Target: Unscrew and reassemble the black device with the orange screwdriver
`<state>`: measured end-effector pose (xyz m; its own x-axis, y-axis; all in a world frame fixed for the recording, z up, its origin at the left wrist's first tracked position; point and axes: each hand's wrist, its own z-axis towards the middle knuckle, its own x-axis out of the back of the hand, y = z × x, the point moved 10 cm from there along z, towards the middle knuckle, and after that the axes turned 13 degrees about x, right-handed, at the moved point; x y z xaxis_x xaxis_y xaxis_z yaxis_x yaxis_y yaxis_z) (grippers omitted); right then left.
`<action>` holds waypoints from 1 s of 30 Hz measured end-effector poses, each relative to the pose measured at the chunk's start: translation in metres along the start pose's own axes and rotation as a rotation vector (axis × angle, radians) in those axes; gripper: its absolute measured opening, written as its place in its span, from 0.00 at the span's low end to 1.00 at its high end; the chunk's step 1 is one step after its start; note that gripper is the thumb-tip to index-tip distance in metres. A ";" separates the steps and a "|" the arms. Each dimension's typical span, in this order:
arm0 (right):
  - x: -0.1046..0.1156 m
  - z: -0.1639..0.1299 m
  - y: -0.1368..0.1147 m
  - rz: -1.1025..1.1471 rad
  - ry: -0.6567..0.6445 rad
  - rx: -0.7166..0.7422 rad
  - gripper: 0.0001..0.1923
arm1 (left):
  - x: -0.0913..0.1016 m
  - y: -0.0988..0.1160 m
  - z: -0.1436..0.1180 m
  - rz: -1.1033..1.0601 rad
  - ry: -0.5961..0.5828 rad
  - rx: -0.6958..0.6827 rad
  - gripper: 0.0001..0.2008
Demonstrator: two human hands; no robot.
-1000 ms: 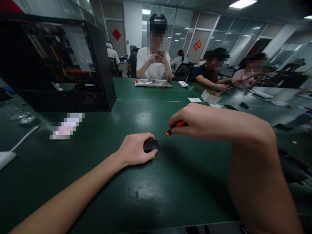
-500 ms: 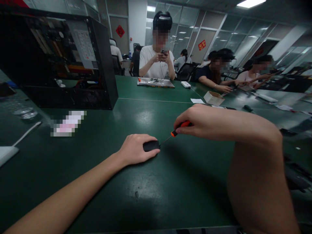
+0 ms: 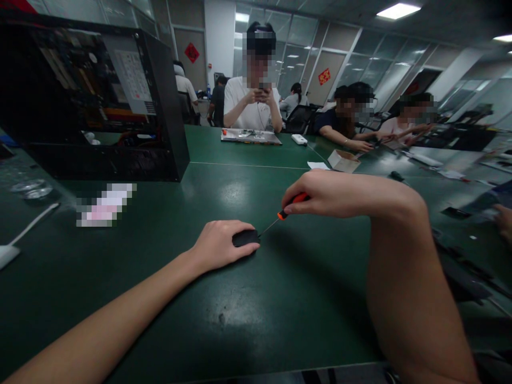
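Note:
My left hand (image 3: 218,242) grips a small black object (image 3: 245,238), shaped like a computer mouse, between thumb and fingers on the green tabletop (image 3: 224,288). Its left part is covered by the hand. My right hand (image 3: 306,193) is closed around the red and black handle of a screwdriver (image 3: 282,215), with the wrist bent. The thin shaft slants down to the left, and its tip meets the right end of the black object. Whether the tip is inside it or only touching, I cannot tell.
An opened black computer case (image 3: 160,106) stands at the left, a pixelated paper (image 3: 106,205) before it. Across the table, a person (image 3: 256,101) holds a phone behind a flat panel (image 3: 251,137). A small box (image 3: 343,160) and a white adapter (image 3: 299,140) lie at the far right.
The view has shifted slightly, so most things appear a little further left. My hands keep the same hold on the black object and the screwdriver. Another person's hand now shows at the right edge.

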<state>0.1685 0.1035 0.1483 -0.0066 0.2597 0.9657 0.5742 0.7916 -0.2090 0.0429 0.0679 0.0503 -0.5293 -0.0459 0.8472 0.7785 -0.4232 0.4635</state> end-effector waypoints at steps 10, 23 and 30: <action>-0.002 0.007 0.012 0.041 0.011 -0.013 0.15 | -0.003 -0.001 0.001 0.008 -0.003 -0.017 0.19; -0.091 -0.016 0.081 -0.060 0.445 -0.192 0.32 | -0.003 0.003 0.001 0.073 0.030 -0.043 0.20; -0.092 -0.011 0.083 -0.070 0.439 -0.191 0.32 | -0.004 0.004 0.001 0.109 0.036 -0.063 0.20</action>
<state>0.2254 0.1393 0.0435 0.2721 -0.0806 0.9589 0.7249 0.6725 -0.1492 0.0486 0.0672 0.0491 -0.4551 -0.1271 0.8813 0.8100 -0.4703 0.3504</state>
